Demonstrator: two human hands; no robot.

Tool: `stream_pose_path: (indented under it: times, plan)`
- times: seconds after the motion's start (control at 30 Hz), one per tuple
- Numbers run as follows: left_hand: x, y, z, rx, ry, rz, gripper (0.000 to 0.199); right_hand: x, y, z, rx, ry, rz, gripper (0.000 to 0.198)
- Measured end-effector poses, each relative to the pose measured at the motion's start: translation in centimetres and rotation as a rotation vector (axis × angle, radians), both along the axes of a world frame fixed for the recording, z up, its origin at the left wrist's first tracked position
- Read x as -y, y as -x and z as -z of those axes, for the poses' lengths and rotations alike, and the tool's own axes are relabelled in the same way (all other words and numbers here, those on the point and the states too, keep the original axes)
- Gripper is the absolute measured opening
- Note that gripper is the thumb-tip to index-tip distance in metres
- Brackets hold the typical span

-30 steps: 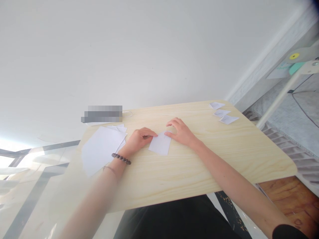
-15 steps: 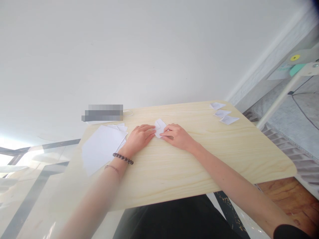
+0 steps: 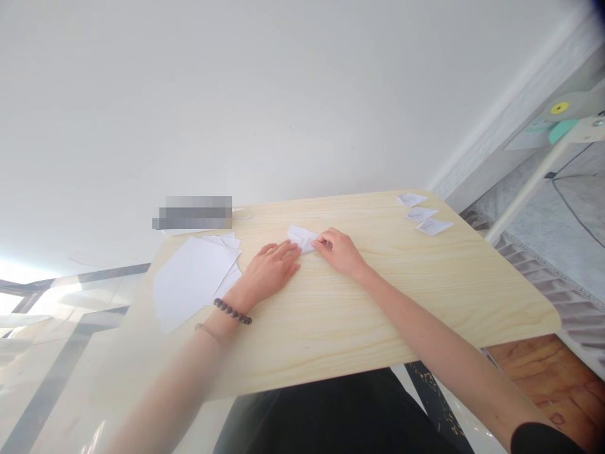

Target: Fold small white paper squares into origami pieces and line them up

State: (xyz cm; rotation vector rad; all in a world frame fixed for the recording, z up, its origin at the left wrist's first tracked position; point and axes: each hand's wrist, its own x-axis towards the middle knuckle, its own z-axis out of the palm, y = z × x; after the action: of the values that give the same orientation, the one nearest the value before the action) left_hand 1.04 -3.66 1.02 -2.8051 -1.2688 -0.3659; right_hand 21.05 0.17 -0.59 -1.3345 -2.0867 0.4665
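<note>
A small piece of folded white paper [image 3: 302, 237] lies on the wooden table between my hands, with crease lines showing on its face. My left hand [image 3: 271, 268] rests low over the table, fingers stretched out and a little apart, its fingertips touching the paper's lower left edge. With thumb and forefinger pressed together, my right hand [image 3: 338, 251] pinches the right end of the paper; its tip is hidden behind those fingers. A dark beaded bracelet [image 3: 232, 311] circles my left wrist.
Loose white sheets [image 3: 193, 277] overlap on the left of the table [image 3: 378, 315]. Several folded white paper pieces [image 3: 435, 226] lie at the far right corner. A blurred-out object [image 3: 196, 213] sits at the back left, against the wall. A pale metal post [image 3: 529, 189] stands beyond the right edge.
The folded paper has turned and now lies wider from left to right. My right hand has shifted its pinch to the paper's right end; my left hand has flattened and moved slightly lower.
</note>
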Motion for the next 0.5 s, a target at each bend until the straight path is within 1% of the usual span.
stream_pose_path:
  times: [0.1,0.23,0.37,0.5]
  plan:
    - [0.19,0.13,-0.14,0.004,-0.007,0.020,0.034,-0.12,0.27,-0.01,0.066,0.006,0.015,0.023]
    - [0.54,0.13,-0.30,0.002,0.000,-0.001,0.032,-0.18,0.52,0.22,0.135,-0.012,0.045,0.022]
    - [0.70,0.01,-0.34,0.006,-0.001,-0.019,0.035,-0.03,0.65,0.50,0.158,-0.052,0.074,0.020]
    - [0.62,0.03,-0.24,-0.006,-0.025,-0.014,0.033,0.08,0.72,0.68,0.173,-0.069,0.096,0.019]
